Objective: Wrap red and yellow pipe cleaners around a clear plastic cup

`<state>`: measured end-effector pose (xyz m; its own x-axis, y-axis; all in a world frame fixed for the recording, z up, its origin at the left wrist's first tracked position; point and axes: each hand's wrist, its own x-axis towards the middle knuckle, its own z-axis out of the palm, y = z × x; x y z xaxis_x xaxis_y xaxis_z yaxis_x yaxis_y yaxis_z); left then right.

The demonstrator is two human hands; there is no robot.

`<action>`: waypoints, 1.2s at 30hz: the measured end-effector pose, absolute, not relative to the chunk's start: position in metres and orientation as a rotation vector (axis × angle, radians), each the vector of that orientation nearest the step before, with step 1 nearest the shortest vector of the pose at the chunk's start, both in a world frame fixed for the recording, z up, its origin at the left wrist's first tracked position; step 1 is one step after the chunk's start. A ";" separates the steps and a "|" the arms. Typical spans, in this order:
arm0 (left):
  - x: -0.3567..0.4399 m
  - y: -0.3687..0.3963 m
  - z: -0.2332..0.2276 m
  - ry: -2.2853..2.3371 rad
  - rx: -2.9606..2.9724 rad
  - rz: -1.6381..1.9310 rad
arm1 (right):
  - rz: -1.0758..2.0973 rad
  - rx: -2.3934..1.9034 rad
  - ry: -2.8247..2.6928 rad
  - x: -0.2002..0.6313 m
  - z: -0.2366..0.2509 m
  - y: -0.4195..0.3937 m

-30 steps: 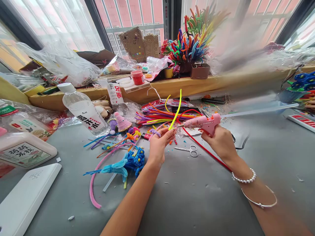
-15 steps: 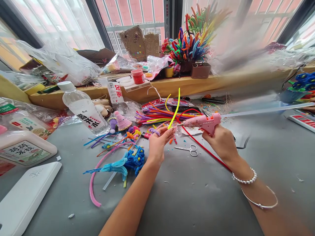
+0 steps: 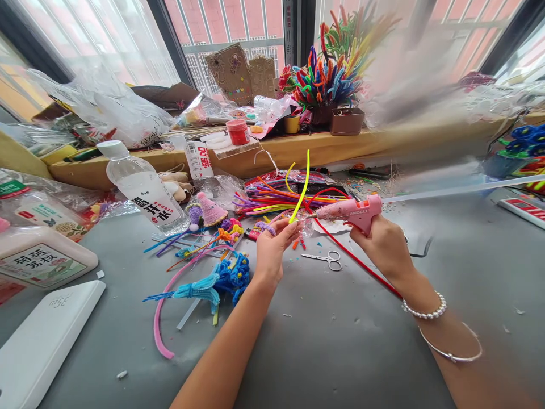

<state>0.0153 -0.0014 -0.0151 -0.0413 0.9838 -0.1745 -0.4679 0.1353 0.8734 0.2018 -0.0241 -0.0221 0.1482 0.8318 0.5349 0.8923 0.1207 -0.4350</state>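
In the head view my left hand (image 3: 271,247) pinches the lower end of a bright yellow pipe cleaner (image 3: 304,184), which stands up and curves slightly. A small purple piece (image 3: 266,228) shows by its fingers; I cannot tell whether it is held. My right hand (image 3: 385,247) is closed round the handle of a pink glue gun (image 3: 353,210), its nozzle pointing left, close to the left fingertips. A long translucent glue stick (image 3: 447,190) runs out of the gun's back. Below the gun, a red pipe cleaner (image 3: 357,266) slants behind my right wrist.
Small scissors (image 3: 326,259) lie between my forearms. Blue pipe-cleaner flowers (image 3: 234,278) and a pink pipe cleaner (image 3: 157,324) lie left. A water bottle (image 3: 142,187), a large jug (image 3: 46,255) and a white box-like device (image 3: 55,335) stand or lie farther left. Potted pipe-cleaner plants (image 3: 327,85) fill the sill.
The yellow pipe cleaner and my left hand have shifted very slightly left. The glue gun stays almost where it was.
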 end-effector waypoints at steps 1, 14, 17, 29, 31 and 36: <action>0.015 -0.001 -0.015 0.974 0.702 1.336 | -0.105 -1.697 -1.672 0.202 -0.022 -0.024; 0.016 -0.001 -0.017 0.974 0.710 1.322 | -0.200 -1.780 -1.570 0.198 -0.020 -0.023; 0.016 -0.002 -0.017 0.978 0.713 1.319 | -0.175 -1.794 -1.563 0.198 -0.019 -0.024; 0.016 -0.003 -0.015 0.982 0.712 1.333 | -0.145 -1.806 -1.553 0.199 -0.021 -0.023; 0.016 -0.003 -0.014 0.978 0.710 1.338 | -0.145 -1.776 -1.563 0.199 -0.021 -0.023; 0.016 -0.003 -0.013 0.971 0.707 1.336 | -0.140 -1.756 -1.557 0.199 -0.021 -0.024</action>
